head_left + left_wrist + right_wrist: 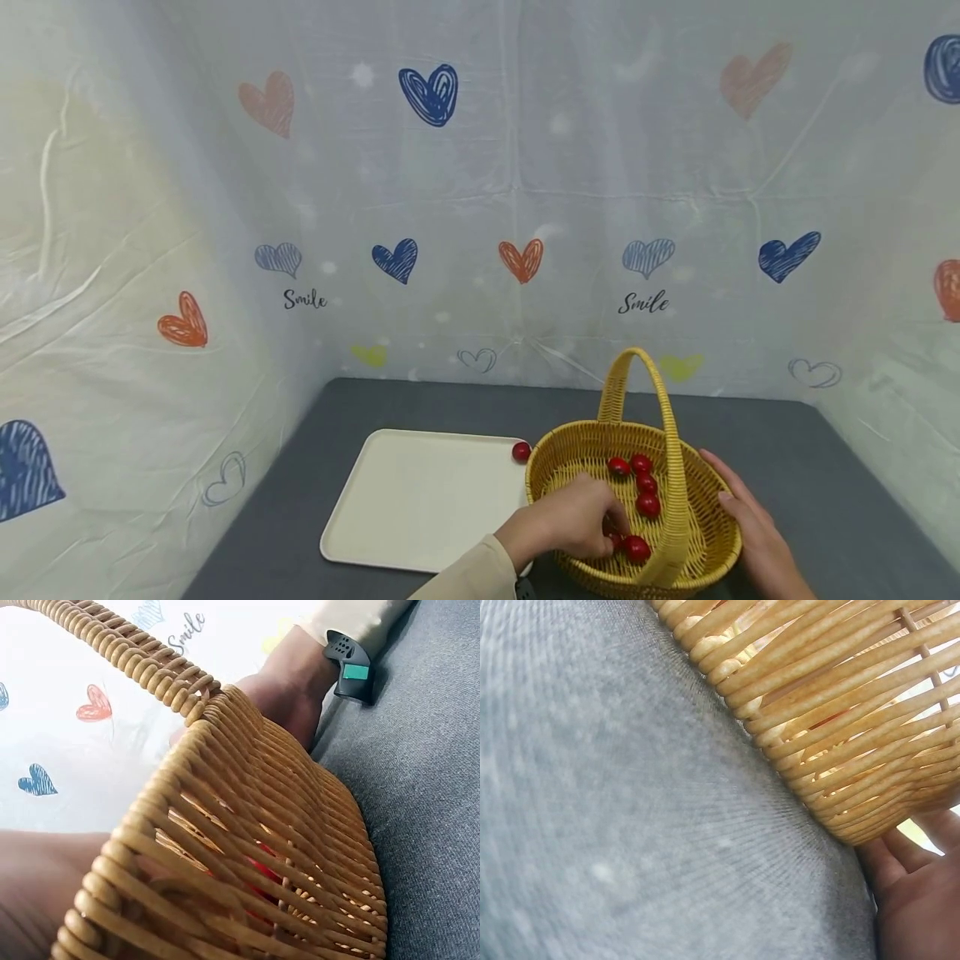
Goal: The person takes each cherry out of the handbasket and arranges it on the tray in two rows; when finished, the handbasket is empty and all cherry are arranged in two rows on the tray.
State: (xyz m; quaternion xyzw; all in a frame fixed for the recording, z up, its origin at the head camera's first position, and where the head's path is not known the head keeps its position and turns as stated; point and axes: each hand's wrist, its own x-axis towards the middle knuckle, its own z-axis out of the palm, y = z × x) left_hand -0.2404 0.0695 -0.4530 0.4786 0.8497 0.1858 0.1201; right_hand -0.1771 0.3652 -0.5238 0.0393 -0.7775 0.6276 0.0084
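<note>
A yellow wicker basket with a tall arched handle stands on the right side of the table. Several small, shiny red round fruits lie on its bottom. My left hand reaches over the near-left rim, and its curled fingers pinch a red fruit, mostly covered by them. Another fruit lies right beside those fingertips. My right hand rests along the basket's outer right wall, fingers extended, thumb near the rim. In the right wrist view, the right hand touches the woven side.
A cream rectangular tray lies left of the basket, which overlaps its right edge. One red fruit sits at the tray's far right corner. A dark grey cloth covers the table. Behind hangs a white curtain printed with hearts.
</note>
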